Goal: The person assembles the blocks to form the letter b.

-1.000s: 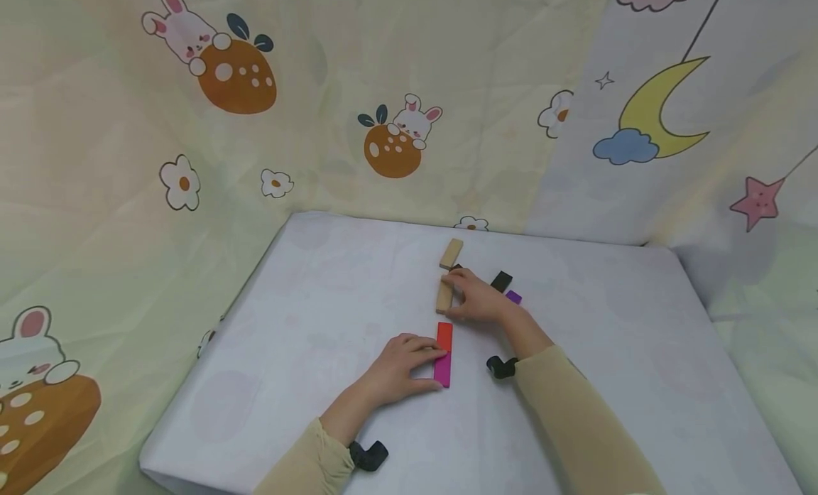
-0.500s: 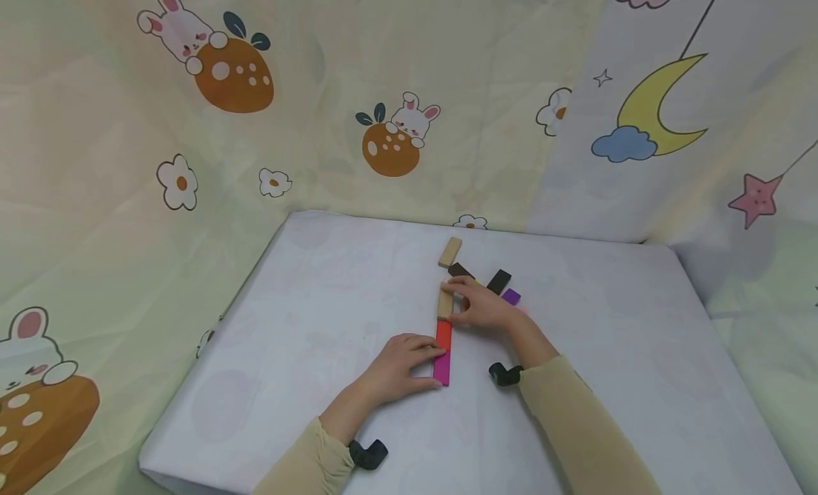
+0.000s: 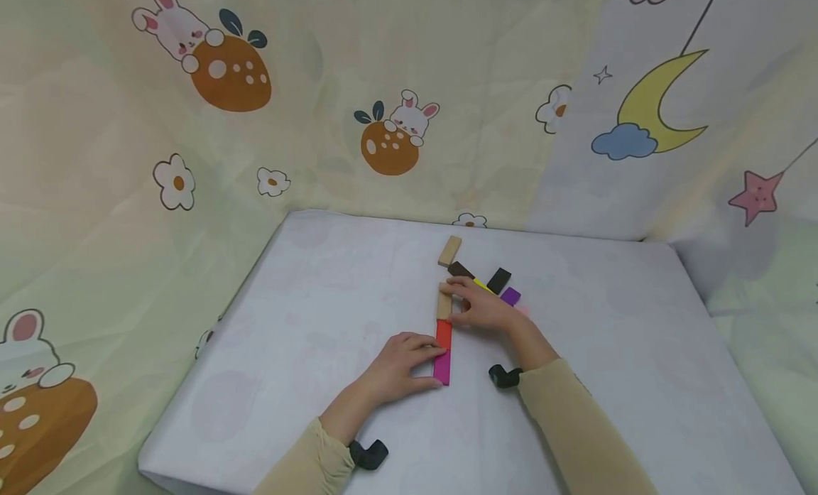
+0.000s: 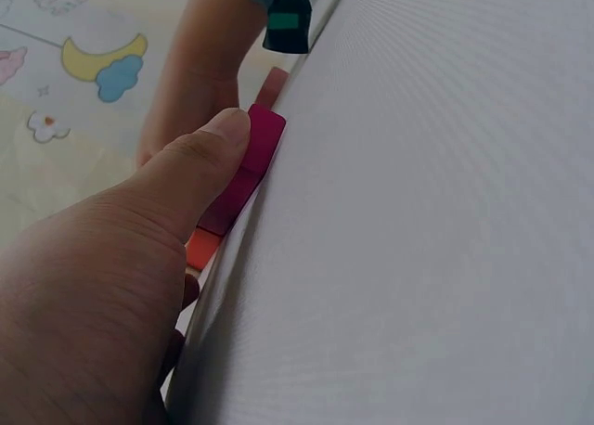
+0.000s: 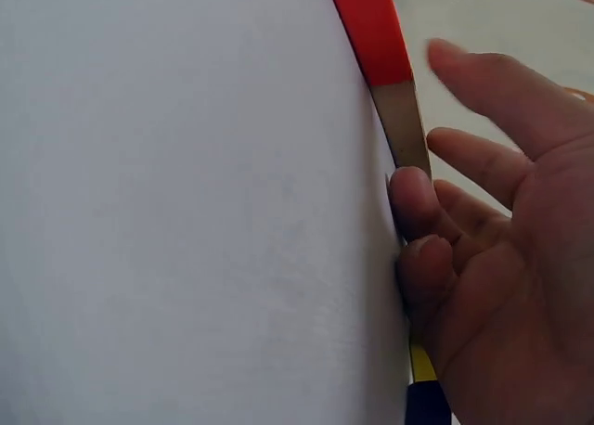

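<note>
A magenta wooden block point(image 3: 442, 368) and a red block point(image 3: 444, 333) lie end to end on the table. A plain wood block point(image 3: 444, 305) continues the row, touching the red one. My left hand point(image 3: 399, 371) pinches the magenta block lengthwise, its thumb at the near end and a fingertip near the red joint. In the left wrist view, the thumb point(image 4: 223, 133) presses the magenta end. My right hand point(image 3: 482, 305) lies over the plain block, fingertips at its far end. In the right wrist view, its thumb point(image 5: 455, 58) stands apart from the blocks.
Beyond the right hand lie another plain block point(image 3: 450, 250), a dark brown block point(image 3: 460, 269), a yellow piece point(image 3: 481, 285), a black block point(image 3: 499, 280) and a purple one point(image 3: 510, 296). A pink piece point(image 3: 524, 310) is partly hidden by the right arm.
The right hand has slid the plain block toward the red one, closing the gap between them. Its thumb has shifted to the block's right side. The left hand has stayed in place.
</note>
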Tool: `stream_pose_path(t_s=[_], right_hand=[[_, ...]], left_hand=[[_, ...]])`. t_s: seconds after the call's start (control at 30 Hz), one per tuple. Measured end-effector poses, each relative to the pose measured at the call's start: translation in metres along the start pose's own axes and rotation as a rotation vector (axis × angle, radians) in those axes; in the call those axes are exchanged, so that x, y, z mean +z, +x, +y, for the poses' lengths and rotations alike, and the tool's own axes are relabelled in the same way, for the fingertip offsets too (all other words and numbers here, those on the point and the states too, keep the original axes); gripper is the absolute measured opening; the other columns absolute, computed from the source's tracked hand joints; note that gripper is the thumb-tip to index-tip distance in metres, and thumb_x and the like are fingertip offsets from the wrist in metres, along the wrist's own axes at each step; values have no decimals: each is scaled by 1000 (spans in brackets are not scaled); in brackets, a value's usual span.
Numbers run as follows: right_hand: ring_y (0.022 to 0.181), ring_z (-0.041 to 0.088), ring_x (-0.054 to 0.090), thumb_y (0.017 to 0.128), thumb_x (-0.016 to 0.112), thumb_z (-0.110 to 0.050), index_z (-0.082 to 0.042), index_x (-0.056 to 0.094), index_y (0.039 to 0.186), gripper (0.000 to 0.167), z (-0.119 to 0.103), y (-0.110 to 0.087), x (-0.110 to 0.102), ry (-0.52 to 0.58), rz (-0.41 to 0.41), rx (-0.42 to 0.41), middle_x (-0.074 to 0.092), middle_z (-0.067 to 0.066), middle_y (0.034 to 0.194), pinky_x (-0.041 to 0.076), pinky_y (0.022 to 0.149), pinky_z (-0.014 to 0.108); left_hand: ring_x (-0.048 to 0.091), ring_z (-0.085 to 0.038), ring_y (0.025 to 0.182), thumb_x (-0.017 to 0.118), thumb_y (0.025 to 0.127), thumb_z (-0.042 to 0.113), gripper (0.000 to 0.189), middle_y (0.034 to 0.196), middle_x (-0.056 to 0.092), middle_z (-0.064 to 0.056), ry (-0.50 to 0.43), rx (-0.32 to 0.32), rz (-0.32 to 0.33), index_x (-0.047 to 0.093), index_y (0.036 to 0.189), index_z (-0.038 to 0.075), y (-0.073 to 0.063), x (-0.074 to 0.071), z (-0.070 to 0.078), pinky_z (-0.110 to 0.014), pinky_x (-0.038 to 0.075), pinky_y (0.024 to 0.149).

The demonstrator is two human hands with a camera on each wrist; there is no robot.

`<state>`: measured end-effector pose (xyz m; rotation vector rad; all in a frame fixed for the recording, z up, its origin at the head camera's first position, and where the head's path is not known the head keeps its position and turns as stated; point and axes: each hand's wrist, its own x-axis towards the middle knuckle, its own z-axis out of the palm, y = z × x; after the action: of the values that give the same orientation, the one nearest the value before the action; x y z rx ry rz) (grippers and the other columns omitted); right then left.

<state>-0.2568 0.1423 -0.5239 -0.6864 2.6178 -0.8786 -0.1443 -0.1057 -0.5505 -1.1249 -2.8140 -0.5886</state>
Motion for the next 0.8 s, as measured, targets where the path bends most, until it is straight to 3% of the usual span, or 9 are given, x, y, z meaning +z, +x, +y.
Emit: stream_pose_path(t_s=[0.13, 0.3, 0.57, 0.8], right_hand=[[129, 26, 50, 97, 59, -35, -25, 49, 146, 51, 0, 3, 5, -8, 106, -14, 33, -1, 159, 44, 107, 47], [148, 30, 33, 99, 51, -26, -16, 46, 149, 51, -6, 9, 8, -31, 171, 20, 33, 1, 161, 31, 118, 51], [146, 33, 34, 99, 45, -27, -8, 35, 153, 59, -4, 14, 6, 28, 235, 263, 35, 13, 159, 28, 120, 50], [134, 32, 43, 96, 44, -26, -9, 36, 153, 60, 7, 12, -7, 77, 281, 354, 36, 14, 158, 37, 114, 51]], left_hand=[[48, -12, 128, 62, 88, 63, 58, 135, 56, 13, 5, 5, 9, 58, 137, 34, 0, 0, -2, -40, 38, 110], [47, -12, 129, 63, 87, 63, 58, 135, 55, 14, 2, 1, 14, 58, 138, 35, 0, 1, -5, -40, 38, 111], [47, -12, 129, 61, 88, 64, 58, 136, 55, 14, -18, -4, 9, 57, 138, 35, -1, 4, -6, -40, 38, 111], [47, -12, 129, 60, 88, 65, 59, 137, 54, 14, -21, -4, 3, 57, 138, 35, 0, 4, -4, -39, 37, 111]])
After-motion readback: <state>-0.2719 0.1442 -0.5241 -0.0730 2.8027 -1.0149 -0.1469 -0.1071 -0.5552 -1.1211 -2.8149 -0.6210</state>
